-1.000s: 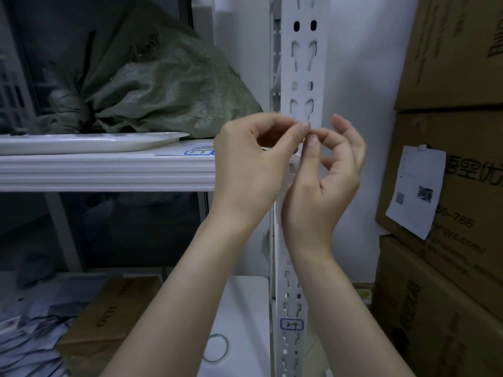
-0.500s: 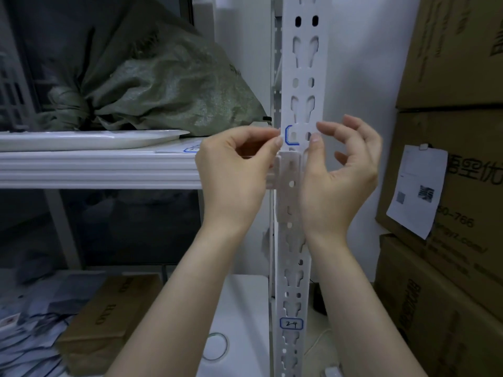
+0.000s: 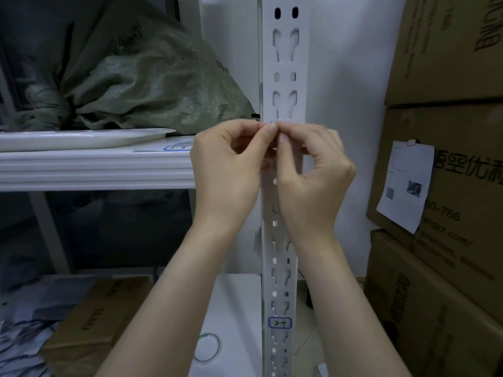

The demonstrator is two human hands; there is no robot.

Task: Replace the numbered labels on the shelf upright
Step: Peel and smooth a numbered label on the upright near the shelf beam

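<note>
White metal shelf upright (image 3: 284, 63): at shelf height on it the left hand (image 3: 228, 170) and right hand (image 3: 313, 180) meet, thumb and forefinger tips pinched together (on what, hidden), while the label marked 2-4 (image 3: 279, 323) lower down likely awaits its turn.

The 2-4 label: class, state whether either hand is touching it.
Apart. The head view shows the 2-4 label low on the shelf upright, bare upright separating it from the left hand and right hand above.
</note>
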